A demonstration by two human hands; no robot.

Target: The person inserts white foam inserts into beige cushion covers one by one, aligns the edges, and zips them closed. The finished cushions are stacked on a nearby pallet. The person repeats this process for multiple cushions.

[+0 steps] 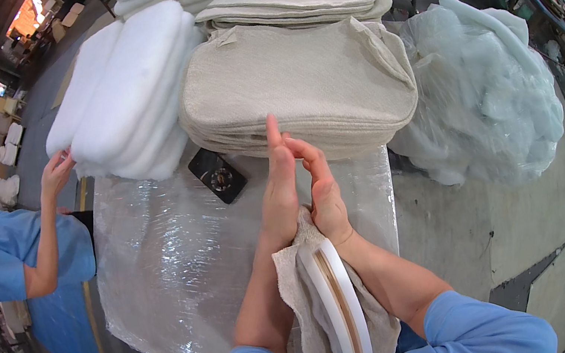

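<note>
A beige fabric cover (310, 308) with a curved white strip (344, 302) and a tan band along it hangs between my forearms, close to my body. Its gathered upper end goes in between the heels of my two hands. My left hand (280, 188) points its index finger forward. Opposite it, my right hand (326, 199) bends its index finger toward the left one, palms facing. The lower fingers of both hands are hidden. Just beyond my fingertips lies a thick stack of beige fabric covers (295, 76).
White padding slabs (131, 90) are stacked left of the covers, where a person in a blue shirt (57, 246) touches them. A dark flat object (217, 175) rests on the plastic-wrapped table (163, 273). A large clear plastic bag (479, 89) bulges at the right.
</note>
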